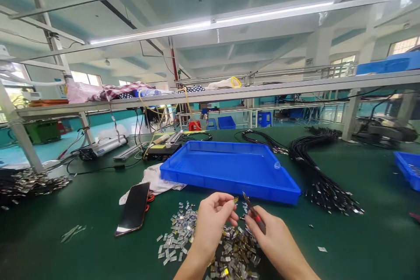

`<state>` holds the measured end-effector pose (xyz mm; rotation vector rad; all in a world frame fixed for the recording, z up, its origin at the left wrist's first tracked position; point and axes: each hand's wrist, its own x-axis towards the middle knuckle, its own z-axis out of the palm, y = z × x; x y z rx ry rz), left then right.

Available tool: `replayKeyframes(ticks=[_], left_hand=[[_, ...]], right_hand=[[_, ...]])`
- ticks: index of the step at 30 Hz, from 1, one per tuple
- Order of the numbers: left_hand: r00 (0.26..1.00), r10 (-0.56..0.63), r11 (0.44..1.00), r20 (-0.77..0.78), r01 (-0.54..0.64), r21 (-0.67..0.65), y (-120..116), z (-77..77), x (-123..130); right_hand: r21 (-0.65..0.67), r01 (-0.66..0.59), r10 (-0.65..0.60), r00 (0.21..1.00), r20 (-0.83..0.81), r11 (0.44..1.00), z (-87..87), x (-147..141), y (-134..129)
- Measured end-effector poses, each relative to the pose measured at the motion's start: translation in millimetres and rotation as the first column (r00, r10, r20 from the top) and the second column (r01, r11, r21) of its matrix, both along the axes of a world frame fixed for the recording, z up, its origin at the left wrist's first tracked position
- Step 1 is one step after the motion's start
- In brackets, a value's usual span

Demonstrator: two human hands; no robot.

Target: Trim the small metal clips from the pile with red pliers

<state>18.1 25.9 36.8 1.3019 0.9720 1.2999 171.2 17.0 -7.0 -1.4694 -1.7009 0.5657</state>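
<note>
Dark pointed tool [253, 211] in right hand's closed grip [274, 229], left hand [215, 211] pinching 1 yellowish piece [235, 200], fingertip-only presumably because it's tiny.

1. Left hand [213, 214], on the near side of the tray [226, 166]: bare, slender.
2. Right hand [269, 225], also on the tray's near side: bare.
3. Fingers [225, 206]: slim, tapering.
4. Forearms [292, 253]: bare as far as they show.

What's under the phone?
White cloth shows beyond the upper end of the phone, red loops along its right edge, green table elsewhere around it. Anything fully beneath is hidden.
</note>
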Motion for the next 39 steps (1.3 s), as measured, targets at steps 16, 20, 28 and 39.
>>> replayKeyframes(ticks=[16,20,28,39], left_hand=[[1.000,0.000,0.998,0.025,-0.002,0.064,-8,-6.5,1],[1.000,-0.005,0.998,-0.004,0.005,0.067,-10,-8.6,5],[0.994,-0.088,0.996,0.060,0.089,-0.019,-16,-6.4,11],[0.991,0.080,0.997,0.103,-0.081,0.006,-16,-1.8,7]], right_hand=[[-0.156,-0.252,0.126,0.820,-0.558,0.955,5.8,-3,0],[-0.075,-0.267,0.152,0.735,-0.661,0.961,9.2,-3,-2],[-0.041,-0.262,0.180,0.762,-0.623,0.964,7.9,-1,-4],[-0.024,-0.150,0.138,0.955,-0.264,0.988,15.4,-6,-12]])
